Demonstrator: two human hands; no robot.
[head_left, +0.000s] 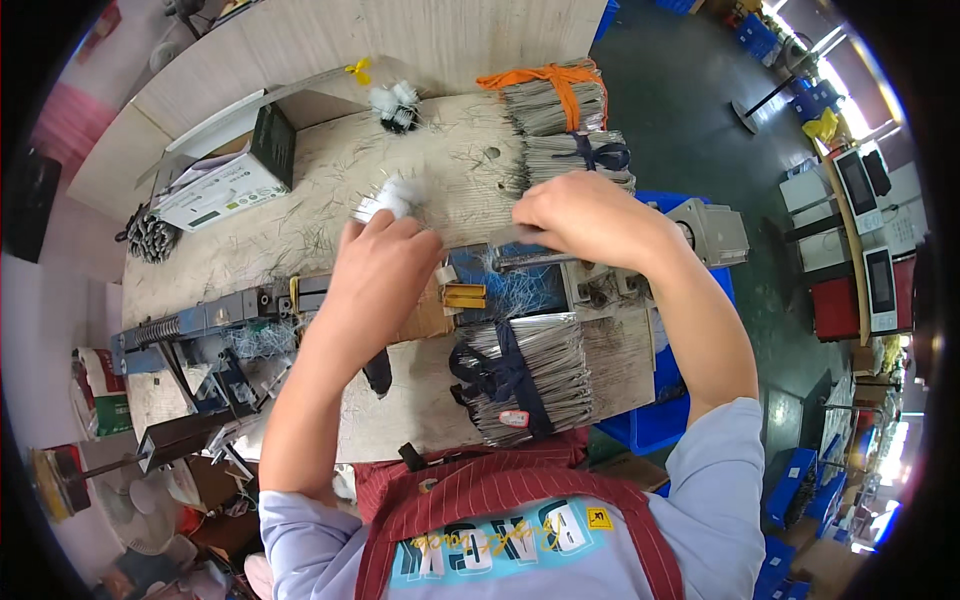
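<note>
Seemingly Partway Through the Bristle Work

Left hand [388, 255] and right hand [575, 215] curl narrowly; I cannot tell what they hold. Just beyond the left, white-bristled brushes [400, 195] look finished; beyond the right, an orange-tied wire bundle [538, 108] looks unused.

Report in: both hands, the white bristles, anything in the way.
Left hand curled beside white bristle bunch, hold unclear. Right hand curled by metal rod, hold unclear. Loose pale strands littering the area near the rod.
</note>
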